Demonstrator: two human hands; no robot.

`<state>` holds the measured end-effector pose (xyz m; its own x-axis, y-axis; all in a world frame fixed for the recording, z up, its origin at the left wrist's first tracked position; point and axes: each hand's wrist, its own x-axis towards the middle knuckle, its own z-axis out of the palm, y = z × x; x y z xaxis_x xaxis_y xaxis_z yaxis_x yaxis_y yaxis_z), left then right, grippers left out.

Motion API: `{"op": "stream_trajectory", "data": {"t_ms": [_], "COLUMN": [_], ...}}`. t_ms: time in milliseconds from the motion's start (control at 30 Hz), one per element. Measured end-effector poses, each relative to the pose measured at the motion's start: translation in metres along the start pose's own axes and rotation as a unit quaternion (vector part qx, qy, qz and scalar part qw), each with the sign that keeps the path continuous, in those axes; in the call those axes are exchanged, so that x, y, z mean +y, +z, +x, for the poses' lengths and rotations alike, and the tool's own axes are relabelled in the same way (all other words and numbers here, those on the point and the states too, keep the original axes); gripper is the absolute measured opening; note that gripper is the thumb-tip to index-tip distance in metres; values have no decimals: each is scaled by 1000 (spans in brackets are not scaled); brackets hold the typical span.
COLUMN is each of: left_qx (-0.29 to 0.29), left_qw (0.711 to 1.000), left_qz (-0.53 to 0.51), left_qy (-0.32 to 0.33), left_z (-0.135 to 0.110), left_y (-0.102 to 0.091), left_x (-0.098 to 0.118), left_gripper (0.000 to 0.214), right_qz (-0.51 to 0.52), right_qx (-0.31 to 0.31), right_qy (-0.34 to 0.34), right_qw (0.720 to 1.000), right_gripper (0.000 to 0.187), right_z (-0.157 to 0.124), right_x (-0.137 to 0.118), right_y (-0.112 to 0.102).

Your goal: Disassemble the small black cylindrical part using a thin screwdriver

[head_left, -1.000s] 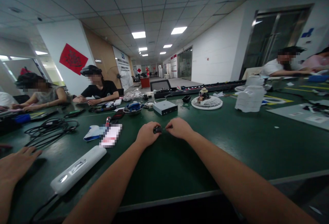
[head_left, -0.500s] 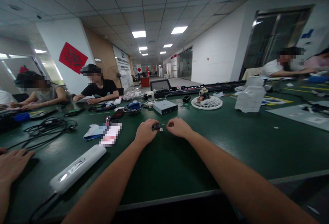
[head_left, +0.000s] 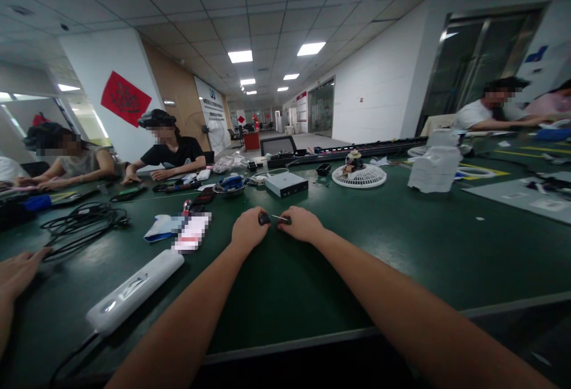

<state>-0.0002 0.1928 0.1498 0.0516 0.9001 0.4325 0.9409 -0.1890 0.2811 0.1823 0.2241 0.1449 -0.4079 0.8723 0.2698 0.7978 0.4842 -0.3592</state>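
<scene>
From the head view, both of the person's forearms reach forward over the green table, converging so that the hands nearly meet in the middle, just in front of a grey box. The left hand comes in from the lower left with its back turned up, fingers curled over and closed round a small dark part, whose end shows at the fingertips and faces the other hand. The right hand mirrors it from the lower right, knuckles up, thumb and fingers drawn into a narrow pinch on a thin tool (its slim, pale shaft points left, toward the dark part, with a gap between the two). The part is thus above the table's near middle, between the hands but in the left one's grip. To the left lie a white oblong device and a coil of black cable, with a co-worker's hand beside the cable. Beyond the right hand, a white fan grille lies flat near the box.
</scene>
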Motion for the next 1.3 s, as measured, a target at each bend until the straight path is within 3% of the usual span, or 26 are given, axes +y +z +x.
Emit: {"op": "stream_trajectory", "data": {"t_ms": [200,400,567,933,1167,1300], "left_qx": [-28,-46,-26,-21,9,31], "left_qw": [995,986,979,969,975,988], "left_qz": [-51,-66,-81,-113,-112,-78], "left_qy": [79,145,184,218,190,133], "left_z": [-1,-5,-6,-6,-6,-4], "left_y": [-2,-5,-4,-5,-7,-4], "left_x": [6,15,12,11,14,13], "left_gripper": [27,26,24,24,26,22], "right_qz": [138,203,206,274,224,167], "right_qx": [42,53,46,-10,40,90], "right_qy": [-5,1,12,49,63,59], "right_qw": [990,978,977,960,972,980], "right_gripper": [16,14,20,20,26,19], "right_z": [0,4,3,1,1,0], "right_x": [13,15,18,17,9,6], "right_y": [-9,-6,-6,-4,-5,-9]}}
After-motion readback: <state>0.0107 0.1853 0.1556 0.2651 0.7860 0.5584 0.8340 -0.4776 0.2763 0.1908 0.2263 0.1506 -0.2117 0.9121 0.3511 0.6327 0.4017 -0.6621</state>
